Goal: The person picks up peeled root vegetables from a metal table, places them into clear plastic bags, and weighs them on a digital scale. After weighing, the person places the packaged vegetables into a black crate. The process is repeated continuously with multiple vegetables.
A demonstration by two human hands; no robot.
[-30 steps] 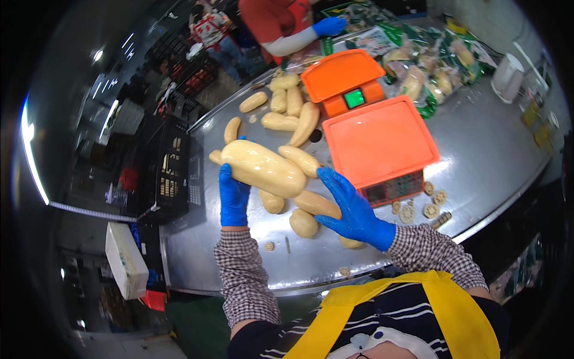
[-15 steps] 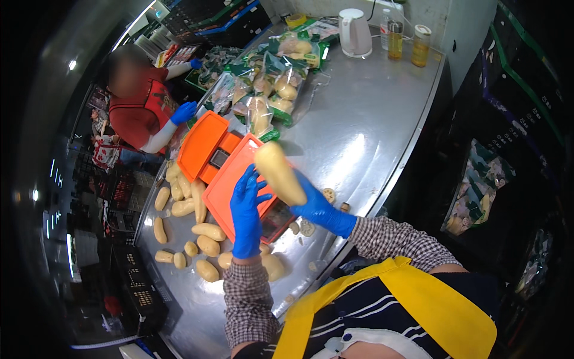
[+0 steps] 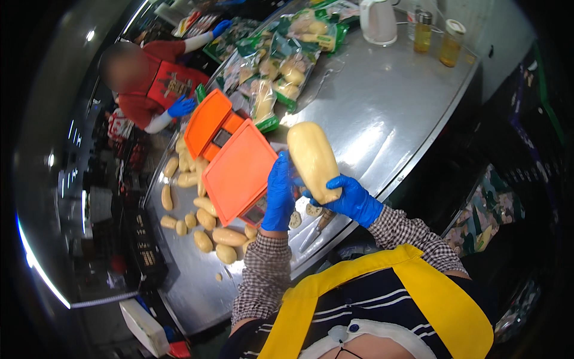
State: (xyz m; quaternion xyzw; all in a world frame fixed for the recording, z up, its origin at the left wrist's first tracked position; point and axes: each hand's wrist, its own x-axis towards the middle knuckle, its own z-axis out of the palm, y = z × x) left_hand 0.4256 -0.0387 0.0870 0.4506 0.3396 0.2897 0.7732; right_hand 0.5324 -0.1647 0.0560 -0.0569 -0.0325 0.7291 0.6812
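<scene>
The large pale peeled root (image 3: 313, 160) is held upright above the steel table (image 3: 388, 113), just right of the orange scale platform (image 3: 240, 178), with its rounded top end pointing away from the person. It touches nothing but the two gloved hands.

Open room: the table surface to the right of the root and beyond it is bare steel as far as the curved table edge on the right. To the left, the platform lies just beside the root. Below the hands, near the table's near edge, lie a knife (image 3: 318, 230) and two cut slices (image 3: 305, 214).

Hand pose: the right hand (image 3: 350, 197), in a blue glove, cups the lower end of the root from underneath, fingers curled around it. The left hand (image 3: 280, 191), also in a blue glove, stands upright against the root's left side, fingers extended and pressed flat on it. Both forearms, in checked sleeves, rise from the lower edge.

Count:
- Orange scale platforms: two, the second one (image 3: 205, 122) lying beyond the first.
- Loose peeled roots (image 3: 203, 215) on the table left of the scales: more than ten; the exact number cannot be told.
- Bagged roots (image 3: 281, 66) in clear packs with green trim: several, at the far end.
- White kettle (image 3: 378, 21): one.
- Jars (image 3: 450, 43) of amber liquid: two.
- A second person in red works at the far left, one blue-gloved hand (image 3: 181, 106) near the second platform.
</scene>
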